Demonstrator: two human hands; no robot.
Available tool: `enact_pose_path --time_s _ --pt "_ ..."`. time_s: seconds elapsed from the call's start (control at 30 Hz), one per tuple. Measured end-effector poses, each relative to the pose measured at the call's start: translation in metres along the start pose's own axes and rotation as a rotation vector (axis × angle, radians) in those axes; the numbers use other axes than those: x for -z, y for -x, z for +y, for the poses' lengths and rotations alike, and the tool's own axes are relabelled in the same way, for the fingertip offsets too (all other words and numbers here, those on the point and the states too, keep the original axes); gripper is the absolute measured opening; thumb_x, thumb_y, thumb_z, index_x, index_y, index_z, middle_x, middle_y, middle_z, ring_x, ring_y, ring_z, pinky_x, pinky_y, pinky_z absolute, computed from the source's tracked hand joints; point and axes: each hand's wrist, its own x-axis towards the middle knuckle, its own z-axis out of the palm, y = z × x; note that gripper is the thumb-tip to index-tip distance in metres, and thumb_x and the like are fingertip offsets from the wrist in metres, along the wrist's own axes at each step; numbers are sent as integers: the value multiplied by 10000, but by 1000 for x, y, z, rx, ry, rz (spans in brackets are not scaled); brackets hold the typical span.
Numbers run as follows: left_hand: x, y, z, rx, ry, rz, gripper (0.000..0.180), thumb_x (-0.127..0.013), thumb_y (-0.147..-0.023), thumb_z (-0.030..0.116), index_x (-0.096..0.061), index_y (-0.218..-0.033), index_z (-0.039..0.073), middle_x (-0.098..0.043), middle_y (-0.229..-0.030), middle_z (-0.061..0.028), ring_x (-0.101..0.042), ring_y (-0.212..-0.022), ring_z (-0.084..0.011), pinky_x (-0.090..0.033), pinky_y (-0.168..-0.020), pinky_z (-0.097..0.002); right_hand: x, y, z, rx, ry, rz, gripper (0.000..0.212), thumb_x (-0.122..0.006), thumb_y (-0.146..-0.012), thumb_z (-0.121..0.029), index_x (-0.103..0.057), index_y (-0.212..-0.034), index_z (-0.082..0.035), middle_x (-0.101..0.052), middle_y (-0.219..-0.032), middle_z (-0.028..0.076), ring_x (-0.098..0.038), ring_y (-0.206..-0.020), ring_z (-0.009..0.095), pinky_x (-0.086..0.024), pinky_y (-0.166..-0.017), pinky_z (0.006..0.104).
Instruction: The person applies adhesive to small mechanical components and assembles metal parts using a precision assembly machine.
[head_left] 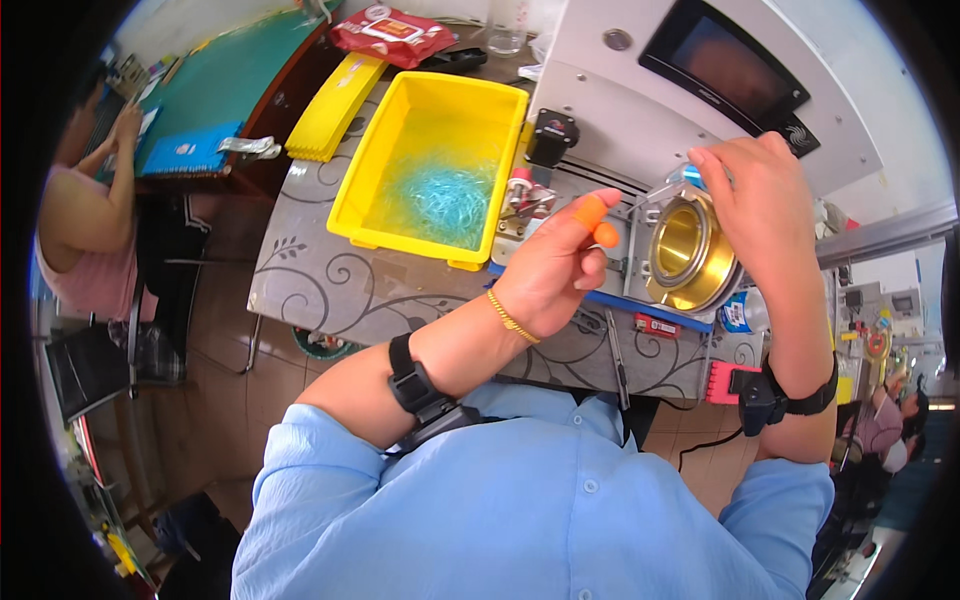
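My left hand (556,268) is raised in front of the machine, between the yellow bin and the brass ring. Orange finger cots (592,212) cover two of its fingers. The fingers are curled inward, and anything small between them cannot be made out. My right hand (760,195) reaches over the top of a round brass ring-shaped part (680,255) mounted on the machine. A small blue piece (690,177) shows by its fingertips; the hand itself hides most of the grip. In the yellow bin (350,185) lies a loose heap of thin blue-green strands (447,200).
The pale machine panel (620,80) carries a dark screen (724,58) and a black motor (552,136). Yellow strips (335,105) and a red wipes pack (392,36) lie left. Tweezers (616,358) rest near the table edge. Another person (95,220) sits at a green desk.
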Motion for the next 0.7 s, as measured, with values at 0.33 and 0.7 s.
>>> enact_pose_path --time_s 0.33,0.7 --pt "3 -7 -12 -319 -674 110 214 -503 -1011 210 -607 -1126 62 -631 -783 -23 -542 -536 -65 -417 -492 -177 -21 -3 -46 233 -377 -61 126 -702 -772 -145 -676 -866 -65 -656 -971 55 -544 -1051 254 -408 -915 397" --pt "8 11 7 41 -431 -163 348 -530 -1002 262 -549 -1294 74 -651 -991 -19 -583 -711 -59 -432 -585 -180 1 47 -54 151 -254 119 122 -726 -729 -90 -634 -809 -94 -614 -925 29 -555 -1093 266 -392 -923 424"
